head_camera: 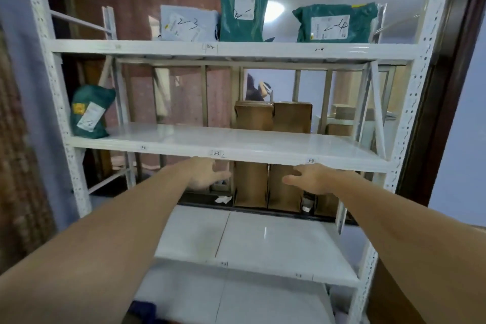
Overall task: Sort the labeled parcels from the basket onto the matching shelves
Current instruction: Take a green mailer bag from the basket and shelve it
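Both forearms are stretched toward the rack; the left hand (203,175) and right hand (313,179) are held open, empty, just under the middle shelf's (236,141) front edge. One green parcel (89,113) is leaned at that shelf's left end; three parcels (243,8) are stood along the top shelf (157,47).

"2-3" on grey parcel (188,24), top shelf (131,47)
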`<state>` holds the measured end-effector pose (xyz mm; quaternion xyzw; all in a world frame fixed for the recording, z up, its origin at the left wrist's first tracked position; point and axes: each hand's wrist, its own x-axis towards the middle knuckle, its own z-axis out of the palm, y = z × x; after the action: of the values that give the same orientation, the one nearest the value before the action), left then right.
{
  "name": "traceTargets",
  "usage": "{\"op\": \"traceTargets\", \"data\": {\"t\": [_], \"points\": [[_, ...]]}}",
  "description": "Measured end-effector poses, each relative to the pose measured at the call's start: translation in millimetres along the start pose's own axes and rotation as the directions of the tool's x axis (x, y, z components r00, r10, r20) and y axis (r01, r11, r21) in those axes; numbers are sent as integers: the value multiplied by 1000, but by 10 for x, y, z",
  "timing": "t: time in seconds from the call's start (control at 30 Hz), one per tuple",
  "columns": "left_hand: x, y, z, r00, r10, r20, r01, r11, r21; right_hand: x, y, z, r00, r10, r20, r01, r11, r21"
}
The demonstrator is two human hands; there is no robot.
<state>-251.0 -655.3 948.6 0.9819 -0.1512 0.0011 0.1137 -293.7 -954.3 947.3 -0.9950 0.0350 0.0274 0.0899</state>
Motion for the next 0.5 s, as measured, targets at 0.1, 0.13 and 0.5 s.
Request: {"op": "traceTargets", "data": {"t": [0.1,0.13,0.5], "points": [[-304,-416,190,994,-85,72,81,995,60,108,-377,302,992,-103,69,103,995,-4],[-407,-584,277,987,-126,98,121,991,58,153,-531,424,986,-143,91,144,989,-12],[-1963,-2297,1407,796,-547,261,544,834,88,271,-2348,2480,784,-448,430,494,869,5]]}}
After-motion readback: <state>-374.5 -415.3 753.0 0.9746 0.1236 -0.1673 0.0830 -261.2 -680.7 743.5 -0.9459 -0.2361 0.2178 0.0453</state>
